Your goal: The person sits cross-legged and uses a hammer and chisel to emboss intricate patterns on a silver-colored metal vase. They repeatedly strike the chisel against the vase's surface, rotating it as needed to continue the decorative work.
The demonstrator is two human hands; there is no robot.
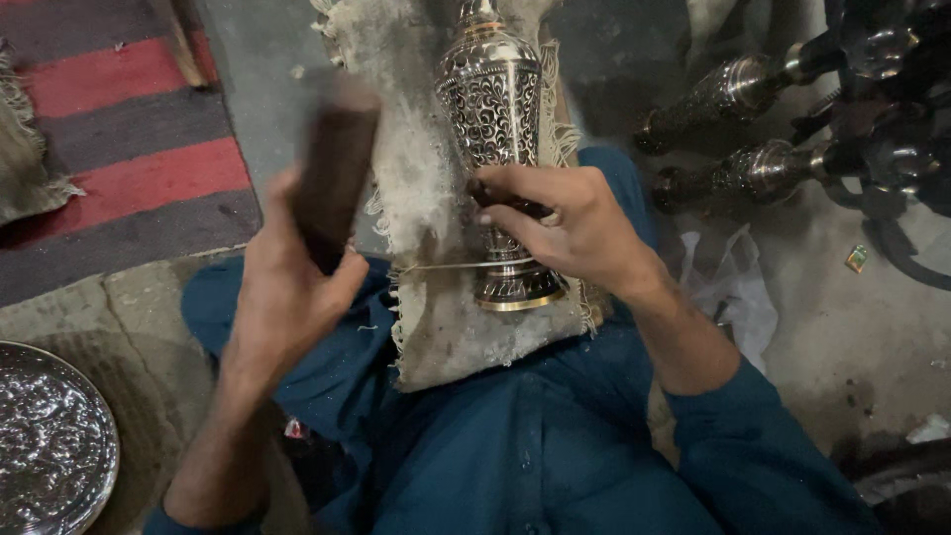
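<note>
An ornate engraved metal vase [492, 109] lies on a dirty fringed cloth [421, 188] spread over my lap. My right hand [570, 223] rests on the vase's lower neck and pinches a short dark tool [505, 203] against it. My left hand [287, 277] grips a dark wooden block [337, 168], raised to the left of the vase and blurred by motion. The vase's gold-rimmed foot [517, 292] points toward me.
Several similar engraved metal pieces [753, 129] lie at the upper right on the concrete floor. A hammered metal dish [50, 446] sits at the lower left. A red and grey striped rug [119, 149] covers the upper left. White plastic [738, 287] lies beside my right forearm.
</note>
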